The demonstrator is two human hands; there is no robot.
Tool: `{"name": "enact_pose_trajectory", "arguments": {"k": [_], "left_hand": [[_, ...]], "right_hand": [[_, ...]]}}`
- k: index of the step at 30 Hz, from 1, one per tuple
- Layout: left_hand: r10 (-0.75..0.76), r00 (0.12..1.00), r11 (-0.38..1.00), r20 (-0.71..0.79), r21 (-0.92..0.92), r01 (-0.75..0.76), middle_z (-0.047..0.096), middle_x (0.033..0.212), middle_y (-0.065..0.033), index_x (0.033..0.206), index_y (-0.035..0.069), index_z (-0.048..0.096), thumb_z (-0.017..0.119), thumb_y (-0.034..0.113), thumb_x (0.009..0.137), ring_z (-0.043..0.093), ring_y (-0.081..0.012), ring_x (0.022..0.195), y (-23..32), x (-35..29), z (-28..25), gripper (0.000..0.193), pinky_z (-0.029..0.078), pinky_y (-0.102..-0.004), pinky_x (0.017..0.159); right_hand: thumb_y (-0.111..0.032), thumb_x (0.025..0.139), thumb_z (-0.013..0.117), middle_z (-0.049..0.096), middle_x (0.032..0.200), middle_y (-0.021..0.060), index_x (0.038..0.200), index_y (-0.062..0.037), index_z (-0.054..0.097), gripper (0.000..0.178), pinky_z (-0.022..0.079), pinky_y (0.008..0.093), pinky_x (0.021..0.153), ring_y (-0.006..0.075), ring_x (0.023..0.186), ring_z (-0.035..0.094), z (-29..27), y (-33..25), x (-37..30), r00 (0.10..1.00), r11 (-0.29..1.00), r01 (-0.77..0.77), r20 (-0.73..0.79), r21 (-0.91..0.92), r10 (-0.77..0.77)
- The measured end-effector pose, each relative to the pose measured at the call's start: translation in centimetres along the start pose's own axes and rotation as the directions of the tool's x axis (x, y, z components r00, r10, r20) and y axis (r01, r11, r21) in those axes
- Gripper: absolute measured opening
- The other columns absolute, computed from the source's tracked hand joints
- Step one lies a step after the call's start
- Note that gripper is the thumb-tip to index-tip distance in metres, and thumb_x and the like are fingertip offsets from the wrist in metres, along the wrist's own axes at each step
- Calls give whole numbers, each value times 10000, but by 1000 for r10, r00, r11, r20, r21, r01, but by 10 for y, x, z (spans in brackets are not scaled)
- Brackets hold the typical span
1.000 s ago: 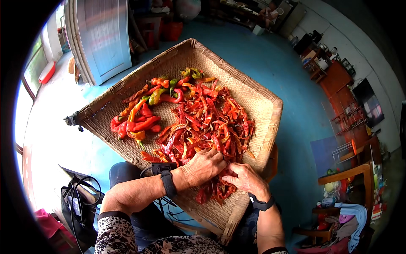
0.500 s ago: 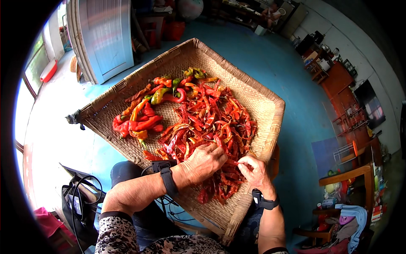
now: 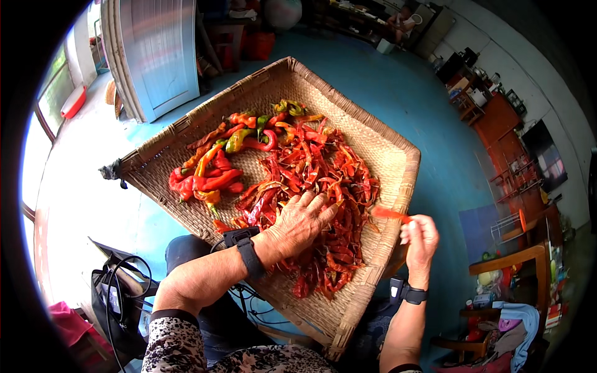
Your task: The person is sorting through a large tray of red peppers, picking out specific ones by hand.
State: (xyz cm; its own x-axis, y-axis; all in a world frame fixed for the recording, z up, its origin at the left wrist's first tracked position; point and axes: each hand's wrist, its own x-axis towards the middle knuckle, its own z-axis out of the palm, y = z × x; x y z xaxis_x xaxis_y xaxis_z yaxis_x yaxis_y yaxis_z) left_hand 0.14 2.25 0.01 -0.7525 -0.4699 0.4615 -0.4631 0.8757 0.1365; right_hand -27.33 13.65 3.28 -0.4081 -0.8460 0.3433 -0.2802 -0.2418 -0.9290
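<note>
A woven basket tray (image 3: 356,123) rests before me at my lap, with a heap of dried red chili peppers (image 3: 348,168) in its middle and right. Plumper, fresher red, orange and green peppers (image 3: 217,180) lie along its left and far side. My left hand (image 3: 300,221) lies on the dried heap, fingers spread, palm down. Past the tray's right rim, my right hand (image 3: 421,239) pinches one red chili pepper (image 3: 390,214), which points left over the rim and is slightly blurred. Both wrists wear black straps.
On the lower right a wooden chair (image 3: 538,267) holds clothes. A black bag (image 3: 115,304) with cables sits at lower left. A light blue door panel (image 3: 158,62) stands at the far left. Furniture lines the right wall, and a person (image 3: 401,22) sits far back.
My right hand has moved right, away from the heap and beyond the rim, lifting a red chili pepper. My left hand has opened its fingers out over the heap.
</note>
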Motion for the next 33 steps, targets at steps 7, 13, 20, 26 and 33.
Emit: {"name": "enact_pose_trajectory", "arguments": {"k": [7, 13, 20, 26, 33], "left_hand": [[-25, 991, 1000, 128, 18, 22, 516, 1214, -135, 1359, 123, 476, 568, 148, 823, 513, -297, 1075, -6, -7, 23, 544, 435, -434, 908], [38, 982, 999, 187, 26, -43, 585, 947, -74, 1080, 75, 591, 547, 144, 837, 554, -259, 946, 1, 3, 21, 256, 459, -382, 840], [56, 990, 998, 125, -29, -53, 585, 885, -69, 988, 62, 587, 553, 142, 835, 575, -256, 896, -3, -3, 19, 176, 470, -382, 813], [129, 991, 989, 35, -76, -126, 600, 929, -71, 1003, 56, 582, 544, 150, 822, 577, -244, 933, 4, 0, 14, 207, 474, -365, 805], [233, 971, 962, -49, -136, -238, 609, 1027, -68, 1147, 50, 587, 562, 170, 817, 585, -241, 961, 18, -2, 2, 352, 478, -369, 827]], "right_hand": [[-160, 943, 593, 621, 781, 31, 1023, -17, 596, 164, 447, 196, 494, 54, 612, 539, -43, 21, 18, 836, 1000, 25, -548, 15, -13], [-179, 882, 666, 636, 823, 44, 1093, -7, 606, 279, 506, 285, 658, 119, 704, 575, -82, 73, 19, 919, 830, -217, -394, -515, -4], [-135, 857, 660, 640, 918, 118, 985, -14, 657, 176, 511, 313, 718, 221, 805, 641, -22, 35, 11, 973, 736, 15, -160, -677, -167], [-144, 915, 634, 648, 855, 26, 962, -12, 665, 143, 466, 231, 660, 86, 740, 571, 13, 5, 1, 994, 899, 88, 92, -428, -54], [-142, 914, 625, 665, 987, 42, 1241, -59, 597, 338, 485, 232, 707, 90, 777, 583, 56, -5, -18, 803, 967, -19, 572, -254, 166]]}}
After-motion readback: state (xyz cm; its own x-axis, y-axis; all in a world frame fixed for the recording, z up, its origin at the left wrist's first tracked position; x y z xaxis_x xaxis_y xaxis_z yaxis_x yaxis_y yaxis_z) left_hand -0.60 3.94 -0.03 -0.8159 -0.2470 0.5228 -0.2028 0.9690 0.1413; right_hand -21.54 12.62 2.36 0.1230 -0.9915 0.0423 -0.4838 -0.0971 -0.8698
